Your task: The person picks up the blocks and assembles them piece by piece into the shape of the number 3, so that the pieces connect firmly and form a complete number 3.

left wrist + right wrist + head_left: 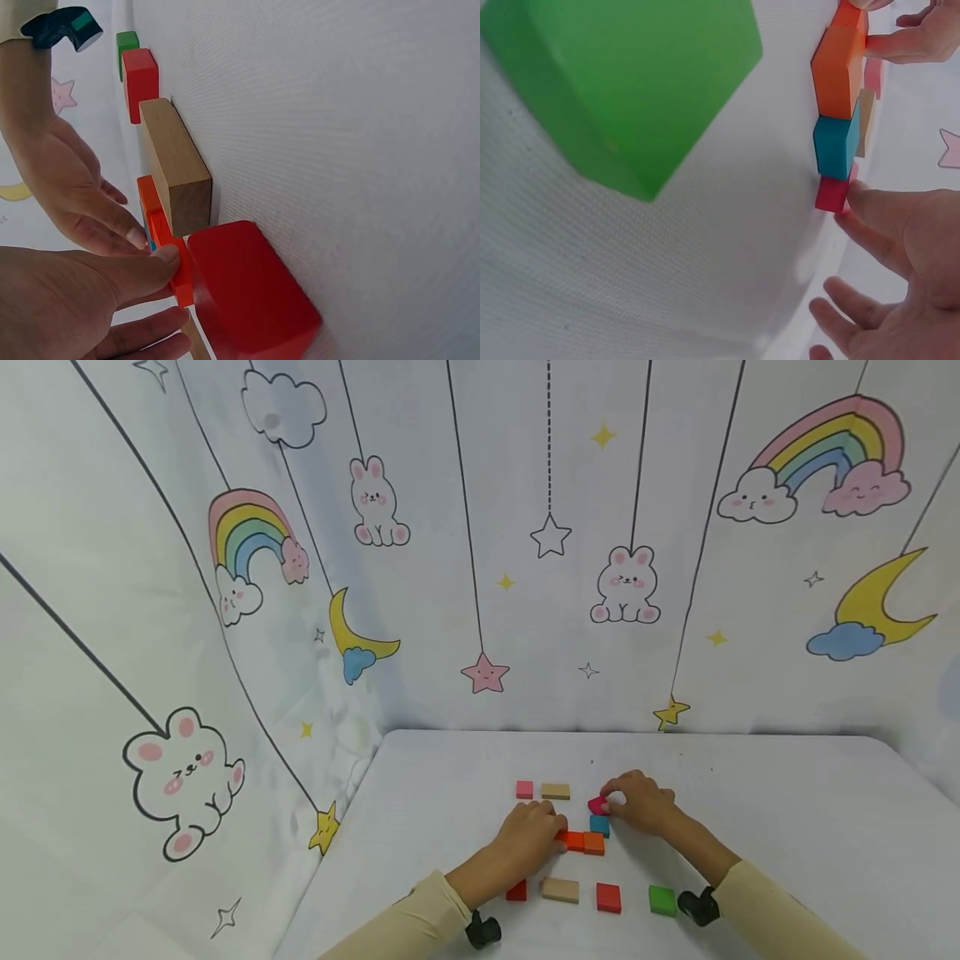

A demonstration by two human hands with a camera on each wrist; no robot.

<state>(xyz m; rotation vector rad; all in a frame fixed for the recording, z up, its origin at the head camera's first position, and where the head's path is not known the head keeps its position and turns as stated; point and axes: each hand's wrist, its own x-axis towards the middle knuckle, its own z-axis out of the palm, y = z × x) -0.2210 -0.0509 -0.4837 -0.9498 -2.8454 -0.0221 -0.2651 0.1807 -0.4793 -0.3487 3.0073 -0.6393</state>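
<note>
My left hand (528, 837) pinches a red-orange block (573, 841) at its left end, thumb in front, as the left wrist view also shows. An orange block (593, 843) touches that block's right end. Behind the orange one sits a teal-blue block (599, 825), the two meeting in the right wrist view (836, 146). My right hand (641, 802) pinches a crimson block (597, 805) between thumb and index finger, just behind the blue block and against it. The other right fingers are spread away from it. Fingers partly cover the crimson and red-orange blocks.
Behind the left hand lie a pink block (524, 789) and a wooden block (556, 791). Along the front are a red block (517, 891) partly under the left wrist, another wooden block (560, 889), a second red block (608, 897) and a green block (662, 900).
</note>
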